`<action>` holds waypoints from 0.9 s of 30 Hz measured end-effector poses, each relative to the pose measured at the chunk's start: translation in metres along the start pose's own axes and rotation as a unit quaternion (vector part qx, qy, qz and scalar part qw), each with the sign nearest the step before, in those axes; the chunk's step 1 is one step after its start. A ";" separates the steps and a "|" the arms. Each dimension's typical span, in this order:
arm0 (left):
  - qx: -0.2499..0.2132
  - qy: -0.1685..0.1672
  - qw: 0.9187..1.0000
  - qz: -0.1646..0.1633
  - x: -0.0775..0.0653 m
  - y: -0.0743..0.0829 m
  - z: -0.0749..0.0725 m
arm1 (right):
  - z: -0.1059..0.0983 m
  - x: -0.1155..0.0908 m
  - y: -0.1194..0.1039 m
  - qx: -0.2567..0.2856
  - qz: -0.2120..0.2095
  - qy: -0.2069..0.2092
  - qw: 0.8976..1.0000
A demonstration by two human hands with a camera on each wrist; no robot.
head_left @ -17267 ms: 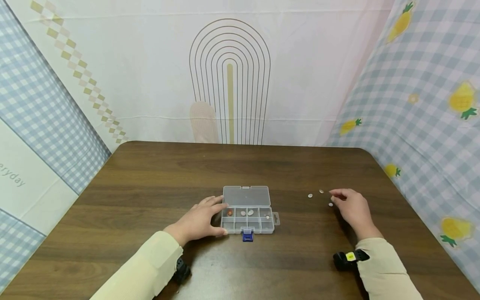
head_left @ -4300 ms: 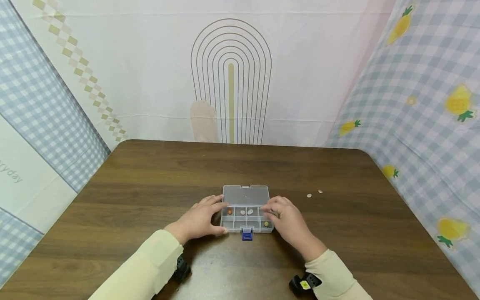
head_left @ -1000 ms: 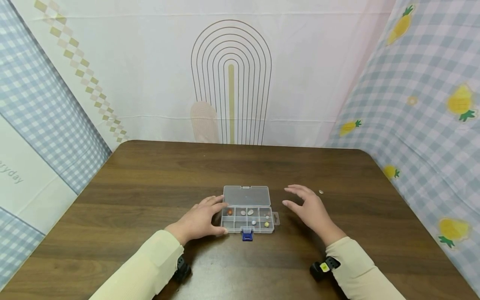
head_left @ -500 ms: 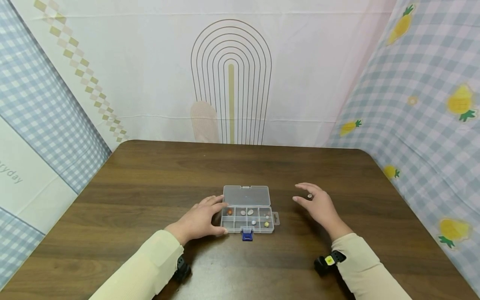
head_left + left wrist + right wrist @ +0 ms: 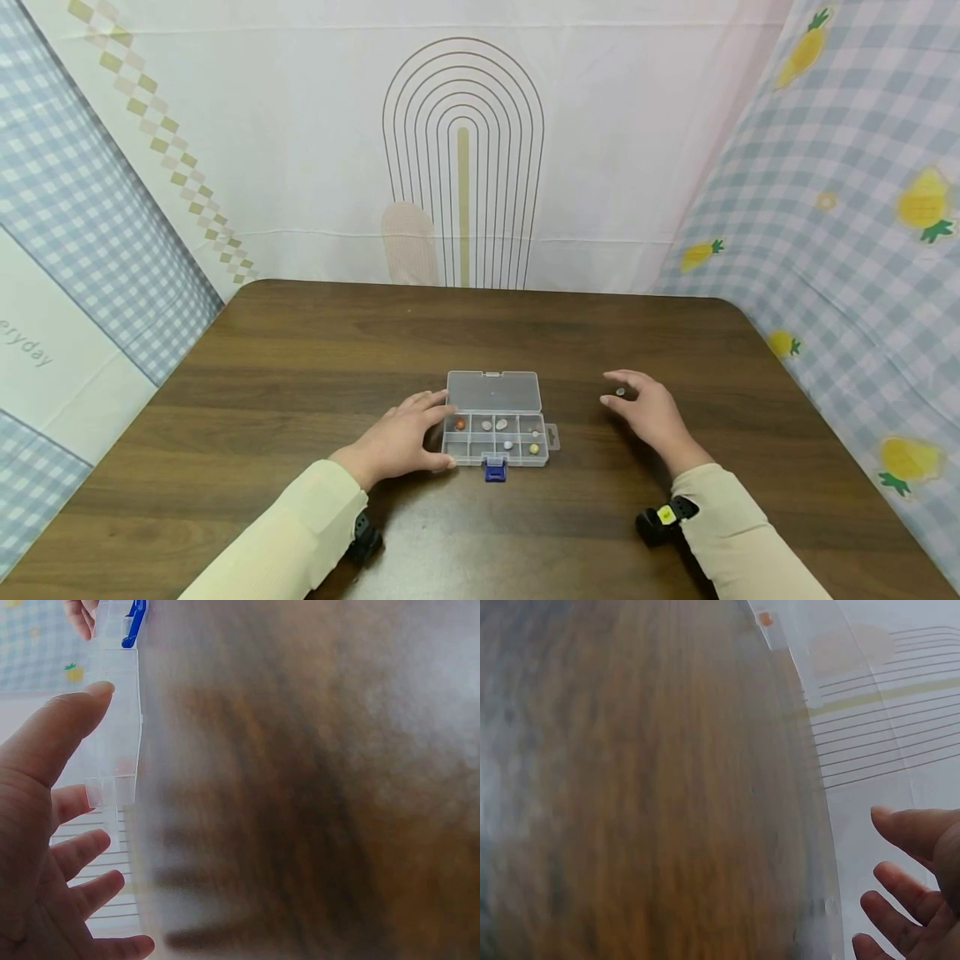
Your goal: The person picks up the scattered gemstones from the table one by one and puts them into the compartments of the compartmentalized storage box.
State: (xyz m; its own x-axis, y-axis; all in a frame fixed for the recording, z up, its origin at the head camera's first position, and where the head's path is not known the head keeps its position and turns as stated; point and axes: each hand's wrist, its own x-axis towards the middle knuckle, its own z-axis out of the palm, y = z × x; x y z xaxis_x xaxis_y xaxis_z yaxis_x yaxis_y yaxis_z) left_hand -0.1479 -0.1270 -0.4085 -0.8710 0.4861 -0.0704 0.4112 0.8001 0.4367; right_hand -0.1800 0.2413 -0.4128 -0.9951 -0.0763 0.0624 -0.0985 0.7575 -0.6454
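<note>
A clear plastic compartment box (image 5: pixel 495 442) lies on the table with its lid (image 5: pixel 492 392) folded back and a blue latch (image 5: pixel 495 472) at the front. My left hand (image 5: pixel 397 437) holds its left end, thumb at the front corner and index finger near the hinge. Inside are an orange piece (image 5: pixel 460 423), a yellow bead-like piece (image 5: pixel 533 448), a whitish one (image 5: pixel 507 445) and other small pale pieces. Right of the box, my right hand (image 5: pixel 651 414) hovers with thumb and fingers apart. Between them shows a small whitish piece (image 5: pixel 620 391), apparently on the table.
The brown wooden table (image 5: pixel 337 333) ends at a pale patterned cloth (image 5: pixel 315 167) behind. Checked cloth with pineapples (image 5: pixel 825 250) hangs along the right. Each wrist carries a black camera. The box has a clear hanging tab (image 5: pixel 552 437) on its right.
Over the last second my right hand has moved rightward, away from the box. Since the older frames, yellow and whitish pieces have appeared in the front compartments. My left hand stays put.
</note>
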 end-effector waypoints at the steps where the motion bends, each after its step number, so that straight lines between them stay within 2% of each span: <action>1: 0.000 0.000 1.000 0.000 0.000 0.000 0.000 | -0.001 0.000 0.001 -0.001 0.004 -0.002 1.000; 5: 0.000 0.001 1.000 -0.001 0.000 0.001 -0.001 | -0.003 0.002 0.004 -0.006 0.016 -0.010 1.000; 14: 0.001 -0.002 1.000 -0.002 0.000 0.001 -0.001 | -0.007 0.004 0.010 -0.037 0.012 -0.003 0.999; 27: 0.002 -0.002 1.000 0.000 0.000 -0.001 0.000 | -0.003 0.007 0.015 -0.054 0.044 -0.011 0.997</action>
State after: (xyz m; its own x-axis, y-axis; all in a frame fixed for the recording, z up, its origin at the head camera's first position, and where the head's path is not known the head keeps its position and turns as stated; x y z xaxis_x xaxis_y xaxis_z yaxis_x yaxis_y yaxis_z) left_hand -0.1480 -0.1275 -0.4087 -0.8701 0.4874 -0.0736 0.4125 0.8018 0.4323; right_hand -0.1888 0.2541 -0.4194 -0.9998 -0.0188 -0.0087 -0.0106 0.8273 -0.5616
